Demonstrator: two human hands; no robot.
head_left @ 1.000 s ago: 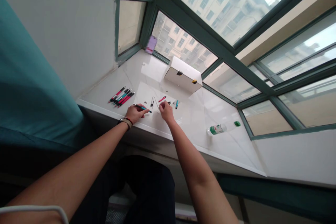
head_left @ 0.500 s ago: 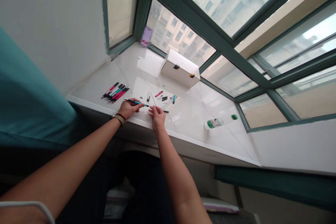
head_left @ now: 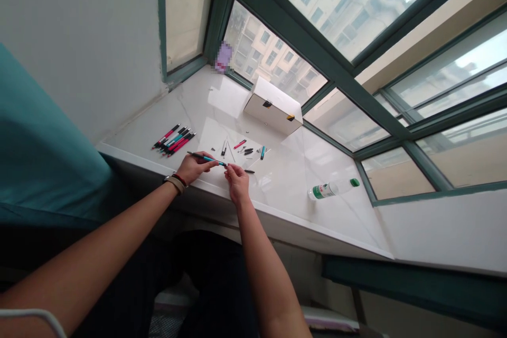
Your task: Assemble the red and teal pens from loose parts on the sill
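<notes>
A slim blue-and-black pen point(head_left: 214, 160) lies across the fingers of my left hand point(head_left: 193, 167), closed around its barrel. At the pen's right end, the fingertips of my right hand point(head_left: 238, 180) are pinched together; any small part between them is too tiny to make out. Just beyond the hands are loose pen parts: a blue barrel piece point(head_left: 263, 152), a pink piece point(head_left: 240, 144), black grips point(head_left: 248, 151) and a clear-and-black piece point(head_left: 224, 148). A dark piece point(head_left: 249, 171) lies beside my right fingers. Several pink, blue and black pens point(head_left: 174, 140) lie grouped to the left.
A white box point(head_left: 273, 105) with black and yellow clips stands by the window. A green-capped plastic bottle point(head_left: 328, 189) lies on its side at the right of the white counter point(head_left: 285, 190). A teal curtain point(head_left: 43, 153) hangs at left.
My right fingertips have come to the pen's end, where a small gap showed before. The pen's right end has shifted slightly. The loose parts lie as they were.
</notes>
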